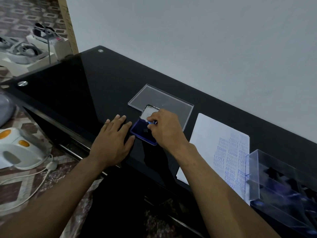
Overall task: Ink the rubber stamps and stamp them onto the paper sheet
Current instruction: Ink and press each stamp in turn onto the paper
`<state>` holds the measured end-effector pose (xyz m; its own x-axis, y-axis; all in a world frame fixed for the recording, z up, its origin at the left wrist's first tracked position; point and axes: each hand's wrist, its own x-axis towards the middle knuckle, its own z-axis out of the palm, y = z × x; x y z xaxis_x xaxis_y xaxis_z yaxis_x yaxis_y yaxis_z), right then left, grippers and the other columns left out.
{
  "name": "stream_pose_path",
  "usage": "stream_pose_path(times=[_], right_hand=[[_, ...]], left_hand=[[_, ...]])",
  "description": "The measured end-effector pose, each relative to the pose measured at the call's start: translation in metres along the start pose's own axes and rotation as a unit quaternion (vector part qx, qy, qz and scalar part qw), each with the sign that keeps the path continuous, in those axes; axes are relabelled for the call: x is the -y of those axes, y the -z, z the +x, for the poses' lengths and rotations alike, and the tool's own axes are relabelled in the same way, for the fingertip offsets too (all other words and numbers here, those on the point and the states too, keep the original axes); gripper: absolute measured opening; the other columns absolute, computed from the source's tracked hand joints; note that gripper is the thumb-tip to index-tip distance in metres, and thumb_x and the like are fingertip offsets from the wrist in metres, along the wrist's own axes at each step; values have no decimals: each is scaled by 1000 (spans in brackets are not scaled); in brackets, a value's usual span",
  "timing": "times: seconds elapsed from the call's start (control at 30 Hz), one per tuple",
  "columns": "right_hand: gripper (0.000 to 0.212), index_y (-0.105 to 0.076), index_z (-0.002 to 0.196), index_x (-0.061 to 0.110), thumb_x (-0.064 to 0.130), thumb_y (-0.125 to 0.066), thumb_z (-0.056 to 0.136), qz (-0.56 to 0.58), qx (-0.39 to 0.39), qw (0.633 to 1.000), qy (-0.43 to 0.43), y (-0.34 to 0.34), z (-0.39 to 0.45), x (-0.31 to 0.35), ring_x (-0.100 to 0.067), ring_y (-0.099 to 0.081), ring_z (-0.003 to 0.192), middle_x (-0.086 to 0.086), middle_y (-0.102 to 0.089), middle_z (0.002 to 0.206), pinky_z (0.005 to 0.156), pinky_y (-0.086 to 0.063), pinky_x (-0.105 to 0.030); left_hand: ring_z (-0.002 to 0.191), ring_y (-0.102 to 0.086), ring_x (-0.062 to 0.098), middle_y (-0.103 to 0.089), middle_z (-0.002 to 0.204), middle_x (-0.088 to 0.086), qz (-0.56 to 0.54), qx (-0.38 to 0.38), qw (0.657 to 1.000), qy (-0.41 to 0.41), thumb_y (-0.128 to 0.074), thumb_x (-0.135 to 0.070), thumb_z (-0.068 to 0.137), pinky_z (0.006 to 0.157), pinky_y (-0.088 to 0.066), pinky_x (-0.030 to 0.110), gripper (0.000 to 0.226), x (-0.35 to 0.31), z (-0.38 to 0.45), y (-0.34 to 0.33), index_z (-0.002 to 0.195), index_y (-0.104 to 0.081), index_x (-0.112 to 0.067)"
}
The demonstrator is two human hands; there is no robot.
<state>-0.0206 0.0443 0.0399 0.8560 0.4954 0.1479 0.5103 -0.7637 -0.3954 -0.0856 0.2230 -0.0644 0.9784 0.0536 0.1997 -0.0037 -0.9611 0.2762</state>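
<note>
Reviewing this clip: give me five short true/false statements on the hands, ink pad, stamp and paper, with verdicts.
1. The right hand pinches a blue stamp over the ink pad. True.
2. The left hand grips a stamp. False: it lies flat on the table beside the pad.
3. The paper sheet is blank. False: it carries blue imprints.
4. The ink pad's lid is open. True.
5. The paper lies left of the pad. False: right.
</note>
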Motion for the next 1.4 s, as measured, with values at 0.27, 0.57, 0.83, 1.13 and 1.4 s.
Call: stream_pose_path(times=[0.27,0.57,0.83,1.13,1.4], right_hand=[[20,-75,107,11,17,-62,94,6,-3,1000,-1,5,0,4,-12,-65,97,-2,-73,107,82,-38,-12],[13,-77,93,15,20,-66,88,0,1,1000,1,3,2,0,-5,-59,84,4,-72,94,78,-48,-14],[21,-74,111,14,19,-63,94,11,7,1000,-4,6,1,3,-4,-59,96,1,-71,110,62,-32,4],[19,-75,106,12,16,-64,91,11,2,1000,-11,0,1,3,-11,-67,94,-3,-75,103,78,-41,-9],[18,-76,104,12,17,-65,91,9,5,1000,-17,2,1,4,-12,-67,93,-3,-74,102,81,-43,-12]], left_hand=[[151,-24,27,-38,157,12,5,-3,1000,-2,-26,-57,98,122,-22,52,67,-1,0,-1,147,-45,-16],[152,-22,26,-35,159,11,13,2,1000,2,-22,-58,97,123,-20,51,68,-1,0,0,149,-43,-18],[153,-20,25,-33,160,10,15,8,1000,5,-20,-59,97,123,-20,51,70,-1,0,0,150,-41,-18],[152,-21,25,-34,160,11,16,8,1000,4,-21,-58,97,124,-19,50,69,-2,-1,1,149,-42,-18],[153,-20,25,-33,160,10,15,7,1000,5,-19,-59,98,124,-18,49,70,-3,-2,2,150,-41,-18]])
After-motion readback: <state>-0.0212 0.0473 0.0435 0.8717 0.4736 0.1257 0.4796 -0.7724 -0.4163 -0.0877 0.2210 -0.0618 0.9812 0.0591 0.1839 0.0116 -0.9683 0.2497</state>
